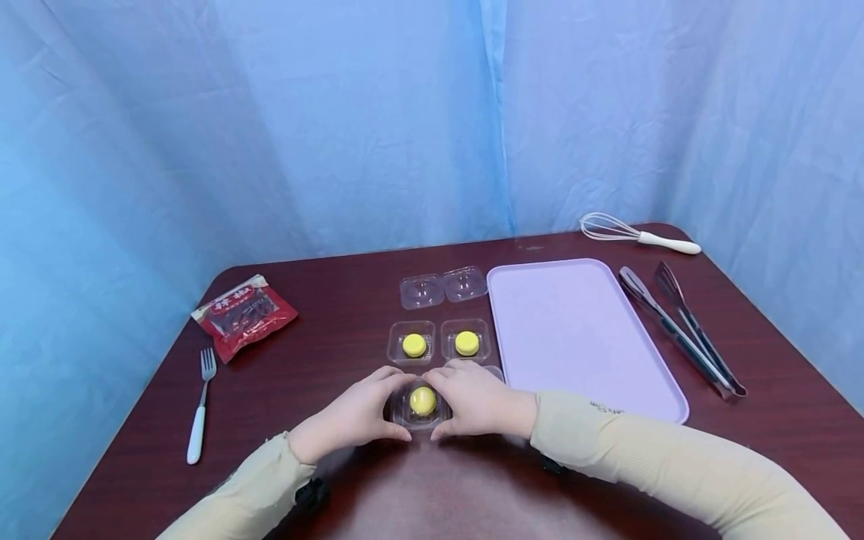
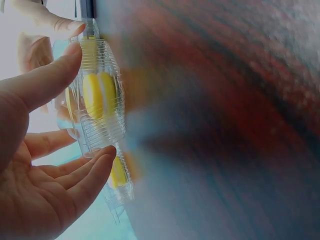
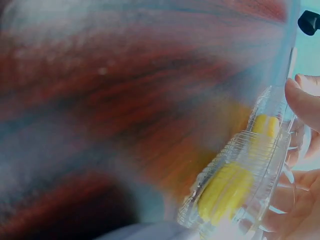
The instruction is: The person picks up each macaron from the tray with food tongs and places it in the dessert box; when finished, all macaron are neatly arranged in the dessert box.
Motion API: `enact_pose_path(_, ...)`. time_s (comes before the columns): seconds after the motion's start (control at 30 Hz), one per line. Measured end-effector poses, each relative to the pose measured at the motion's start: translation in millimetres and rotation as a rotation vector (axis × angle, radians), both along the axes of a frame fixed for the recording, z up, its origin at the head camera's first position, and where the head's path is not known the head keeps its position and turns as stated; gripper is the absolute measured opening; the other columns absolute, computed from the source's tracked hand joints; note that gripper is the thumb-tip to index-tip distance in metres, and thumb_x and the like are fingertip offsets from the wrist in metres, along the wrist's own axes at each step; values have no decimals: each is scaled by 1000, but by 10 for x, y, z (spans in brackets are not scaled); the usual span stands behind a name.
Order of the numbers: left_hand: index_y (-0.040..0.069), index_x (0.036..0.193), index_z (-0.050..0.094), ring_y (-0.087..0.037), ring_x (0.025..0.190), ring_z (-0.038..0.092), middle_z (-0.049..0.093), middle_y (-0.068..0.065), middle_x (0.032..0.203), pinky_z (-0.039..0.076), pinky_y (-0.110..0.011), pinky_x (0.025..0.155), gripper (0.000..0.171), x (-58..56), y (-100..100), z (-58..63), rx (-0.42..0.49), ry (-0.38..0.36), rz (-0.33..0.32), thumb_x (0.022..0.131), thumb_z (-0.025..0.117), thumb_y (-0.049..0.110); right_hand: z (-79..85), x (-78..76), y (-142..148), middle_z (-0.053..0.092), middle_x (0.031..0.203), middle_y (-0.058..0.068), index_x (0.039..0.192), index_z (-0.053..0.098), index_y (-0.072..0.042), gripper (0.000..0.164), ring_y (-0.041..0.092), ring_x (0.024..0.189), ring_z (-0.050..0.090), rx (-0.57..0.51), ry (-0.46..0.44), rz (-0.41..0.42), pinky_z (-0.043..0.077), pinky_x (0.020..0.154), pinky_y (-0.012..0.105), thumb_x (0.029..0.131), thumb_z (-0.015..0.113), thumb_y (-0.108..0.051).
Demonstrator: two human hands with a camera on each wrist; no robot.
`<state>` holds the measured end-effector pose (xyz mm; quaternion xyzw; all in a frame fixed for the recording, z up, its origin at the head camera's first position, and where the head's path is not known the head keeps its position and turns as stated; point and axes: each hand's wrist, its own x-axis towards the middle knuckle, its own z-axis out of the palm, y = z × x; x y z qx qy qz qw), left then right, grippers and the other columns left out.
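Observation:
A clear plastic box (image 1: 420,424) with a domed lid over a yellow macaron (image 1: 423,401) sits between both hands near the middle of the table. My left hand (image 1: 358,412) holds its left side, thumb at the near corner and fingers at the far one; the left wrist view shows the ridged box wall (image 2: 102,132) between thumb and fingers. On the right side my right hand (image 1: 475,401) grips it in the same way. Just beyond stand two lidless boxes, each with a yellow macaron (image 1: 414,346). Another clear plastic piece (image 1: 496,371) is mostly hidden behind my right hand.
Two clear domed lids (image 1: 421,292) lie farther back. To the right are a lilac tray (image 1: 574,330), metal tongs (image 1: 688,337) and a white-handled whisk (image 1: 641,236). At left lie a red snack packet (image 1: 244,315) and a fork (image 1: 199,412). Blue curtains hang behind the table.

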<state>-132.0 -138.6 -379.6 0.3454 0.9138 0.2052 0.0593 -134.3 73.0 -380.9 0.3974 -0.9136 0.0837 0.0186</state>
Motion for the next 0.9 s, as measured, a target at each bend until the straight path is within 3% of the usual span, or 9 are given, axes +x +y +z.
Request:
enact_pose_path(0.47,-4,125,55,-23,106,57,58,-13,117,47,-39,93,76,-11,-25,-56,-2,-14,10,63,88,26,4,34,-61,67,108,3,114,58,-9,68,20,96,57,31,-3,-11,46,90,35,67,78,-54)
enact_pose_path(0.73,-2,124,57,-20,102,58,58,-11,115,48,-37,92,74,-37,-37,-85,21,3,12,63,88,26,0,-51,-32,67,110,0,117,60,-12,71,19,97,55,41,-15,4,45,90,35,67,75,-60)
enact_pose_path(0.9,-2,124,57,-21,102,58,58,-11,114,48,-38,91,75,-44,-34,-85,27,-6,24,63,88,27,76,-109,10,67,115,1,121,60,-10,69,20,103,57,14,-58,31,45,92,34,71,74,-56)
